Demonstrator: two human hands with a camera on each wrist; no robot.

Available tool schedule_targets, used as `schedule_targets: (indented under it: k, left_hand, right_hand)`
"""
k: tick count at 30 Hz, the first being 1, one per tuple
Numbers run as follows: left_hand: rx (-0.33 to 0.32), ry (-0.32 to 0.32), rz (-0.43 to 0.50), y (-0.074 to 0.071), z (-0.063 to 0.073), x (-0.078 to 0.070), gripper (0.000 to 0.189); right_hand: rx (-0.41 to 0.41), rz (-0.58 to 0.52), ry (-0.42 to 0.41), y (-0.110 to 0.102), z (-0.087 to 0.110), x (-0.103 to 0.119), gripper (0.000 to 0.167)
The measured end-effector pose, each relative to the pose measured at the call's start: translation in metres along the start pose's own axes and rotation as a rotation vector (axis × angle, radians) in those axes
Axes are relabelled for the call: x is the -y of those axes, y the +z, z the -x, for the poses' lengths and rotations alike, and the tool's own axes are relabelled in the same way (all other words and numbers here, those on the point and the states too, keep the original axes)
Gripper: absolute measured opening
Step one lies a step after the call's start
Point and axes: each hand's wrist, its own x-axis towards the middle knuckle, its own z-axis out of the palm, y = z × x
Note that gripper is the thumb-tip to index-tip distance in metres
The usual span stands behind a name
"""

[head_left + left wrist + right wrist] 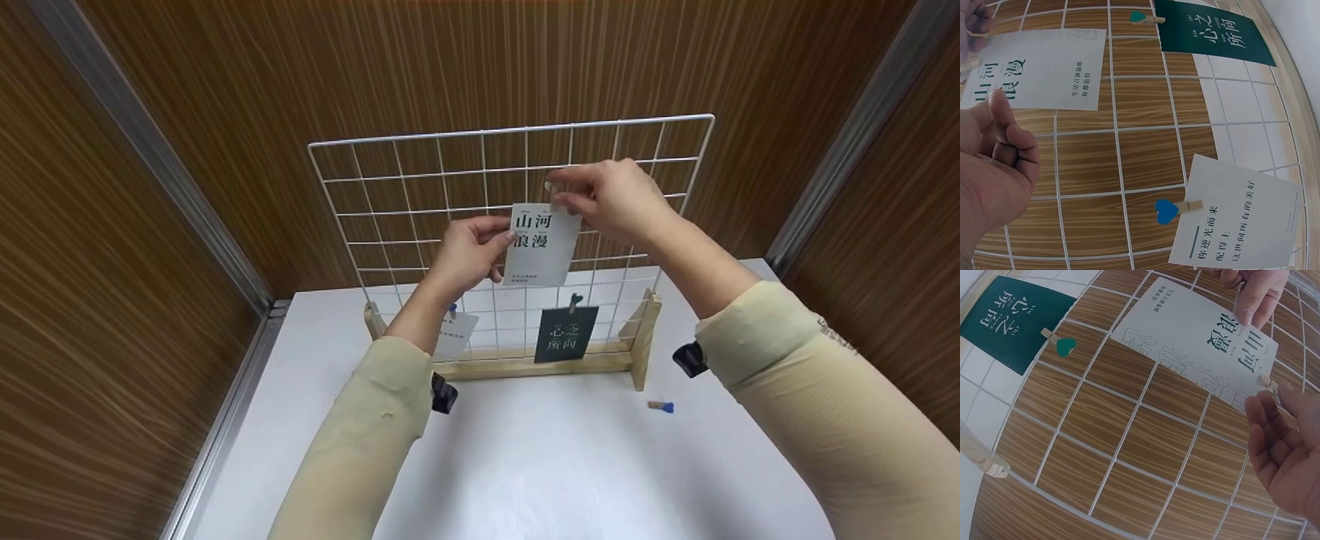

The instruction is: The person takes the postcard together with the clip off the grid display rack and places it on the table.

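Presently my left hand (469,251) pinched the white printed paper card (541,245) at its left edge, flat against the white wire grid panel (420,195). My right hand (611,199) pinched a small wooden clothespin (1267,383) at its top corner.

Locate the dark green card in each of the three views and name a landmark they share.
Head: dark green card hangs low on the grid, right of centre, just above the wooden base.
Left wrist: dark green card at the top, right of centre.
Right wrist: dark green card in the upper left corner.
Shared landmark: the white card held on the white wire grid.
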Motion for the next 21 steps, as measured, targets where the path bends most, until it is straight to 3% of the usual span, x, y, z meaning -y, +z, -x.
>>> schedule_targets:
  k: [14,21]
  left_hand:
    - [-0.013,-0.032,-0.006,0.001,-0.001,0.000,0.029]
    - [-0.020,-0.032,-0.003,0.000,-0.001,0.000,0.029]
  right_hand:
    - [-0.065,-0.219,0.026,0.010,-0.003,-0.003,0.027]
    - [-0.058,-0.306,0.068,0.012,-0.003,-0.003,0.027]
